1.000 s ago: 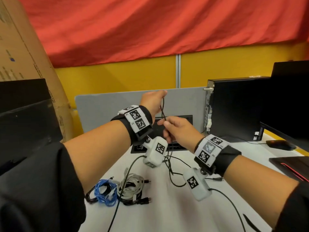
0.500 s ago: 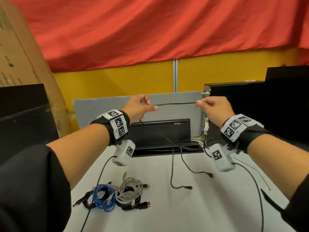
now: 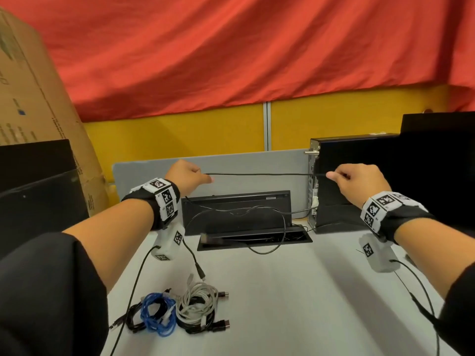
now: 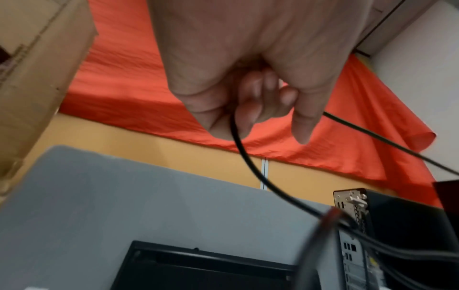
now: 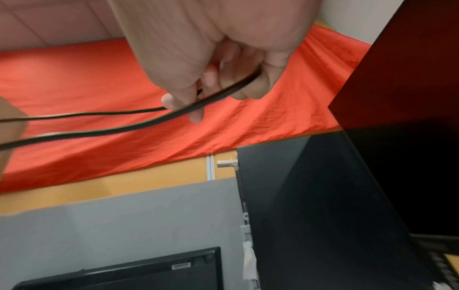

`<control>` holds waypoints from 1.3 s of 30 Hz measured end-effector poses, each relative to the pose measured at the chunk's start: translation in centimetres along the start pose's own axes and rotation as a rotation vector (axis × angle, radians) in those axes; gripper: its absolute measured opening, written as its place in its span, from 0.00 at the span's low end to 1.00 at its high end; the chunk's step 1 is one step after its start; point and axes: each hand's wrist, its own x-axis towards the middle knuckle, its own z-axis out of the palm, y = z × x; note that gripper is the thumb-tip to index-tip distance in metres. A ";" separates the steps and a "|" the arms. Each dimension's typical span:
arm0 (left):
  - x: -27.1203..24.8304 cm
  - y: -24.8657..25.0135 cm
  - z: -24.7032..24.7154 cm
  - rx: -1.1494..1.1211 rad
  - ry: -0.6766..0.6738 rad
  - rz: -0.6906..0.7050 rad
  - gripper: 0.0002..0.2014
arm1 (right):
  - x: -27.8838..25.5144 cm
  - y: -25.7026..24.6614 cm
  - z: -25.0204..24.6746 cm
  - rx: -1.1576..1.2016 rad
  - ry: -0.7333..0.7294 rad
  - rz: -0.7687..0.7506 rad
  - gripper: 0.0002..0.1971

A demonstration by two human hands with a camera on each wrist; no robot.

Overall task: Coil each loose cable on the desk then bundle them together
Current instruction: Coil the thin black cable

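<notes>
A thin black cable (image 3: 259,173) is stretched level between both raised hands above the desk's back edge. My left hand (image 3: 189,177) grips one part of it with curled fingers (image 4: 250,102), and the cable (image 4: 248,162) drops from that fist toward the desk, ending in a plug (image 3: 200,271). My right hand (image 3: 356,179) pinches the cable (image 5: 139,125) between thumb and curled fingers (image 5: 211,78). A slack loop (image 3: 270,227) of it hangs down over the cable tray. Coiled blue (image 3: 156,314), grey (image 3: 196,304) and black cables lie together at the desk's front left.
An open black cable tray (image 3: 254,237) is set into the desk under the hands. A black computer tower (image 3: 359,181) and a monitor (image 3: 442,150) stand at the right. Dark monitors (image 3: 38,181) and a cardboard box (image 3: 33,93) stand left. A grey divider (image 3: 244,163) borders the desk's (image 3: 295,304) back.
Both hands moved apart sideways, the right far to the right, pulling the black cable taut between them. The loose end on the desk was drawn toward the left.
</notes>
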 end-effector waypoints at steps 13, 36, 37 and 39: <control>0.5 -0.9 -1.5 -0.225 0.128 -0.168 0.25 | -1.6 2.1 1.8 -0.126 -0.278 0.138 0.21; -0.5 4.9 4.4 -0.186 -0.199 0.150 0.15 | -2.2 -14.3 -3.3 0.769 -0.631 0.092 0.12; -0.6 4.7 4.1 -0.167 -0.209 0.161 0.15 | -1.9 -13.5 -2.9 0.581 -0.541 0.022 0.11; -0.8 3.9 3.2 -0.140 -0.212 0.171 0.15 | -1.2 -11.3 -2.4 0.271 -0.401 -0.056 0.11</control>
